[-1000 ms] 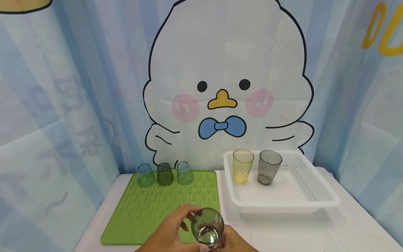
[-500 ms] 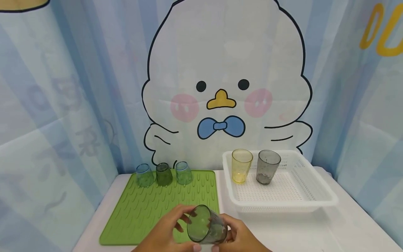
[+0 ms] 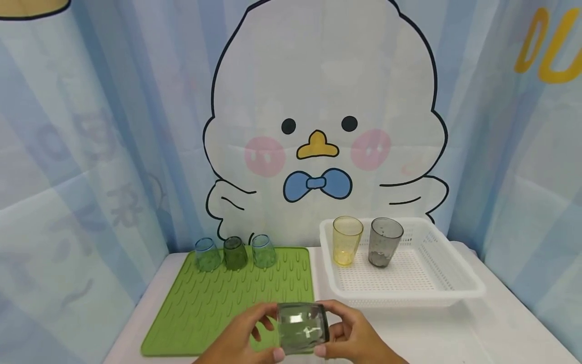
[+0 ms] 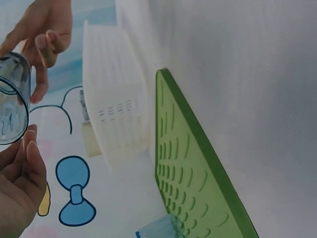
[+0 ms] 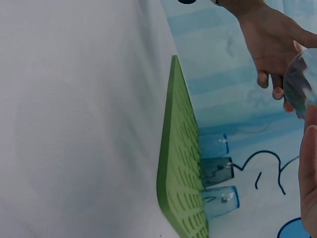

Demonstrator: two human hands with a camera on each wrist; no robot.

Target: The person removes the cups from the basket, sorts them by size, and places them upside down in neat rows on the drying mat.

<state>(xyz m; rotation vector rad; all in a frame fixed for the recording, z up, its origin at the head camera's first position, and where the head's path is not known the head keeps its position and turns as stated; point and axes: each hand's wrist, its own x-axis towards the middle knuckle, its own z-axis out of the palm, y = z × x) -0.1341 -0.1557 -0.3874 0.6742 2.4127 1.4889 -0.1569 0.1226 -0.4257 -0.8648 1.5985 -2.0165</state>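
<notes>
While it lies sideways between the two hands, the clear grey tumbler (image 3: 301,327) appears raised over the near right corner of the mat, its mouth seemingly toward the left hand (image 3: 243,331). That hand grips the tumbler's left end between thumb and forefinger; the right hand (image 3: 356,333) pinches its right end in the same way, so neither is free. The step in hand looks like controlling how the tumbler is turned. The next move, I judge, calls for one firm, light-fingered grip before the other hand lets go, since smooth glass could slip.

Beneath and beyond the left hand spreads the green mat (image 3: 218,313), with a blue tumbler (image 3: 207,255), a dark green-looking tumbler (image 3: 235,254) and a pale blue tumbler (image 3: 264,251) along its far edge, apparently mouth down. Beyond the right hand, the white basket (image 3: 409,296) holds a yellow glass (image 3: 347,240) and a smoky glass (image 3: 385,242), both upright. The white counter (image 3: 454,328) carries mat and basket; a patterned curtain (image 3: 323,71) hangs behind, farthest from the hands.
</notes>
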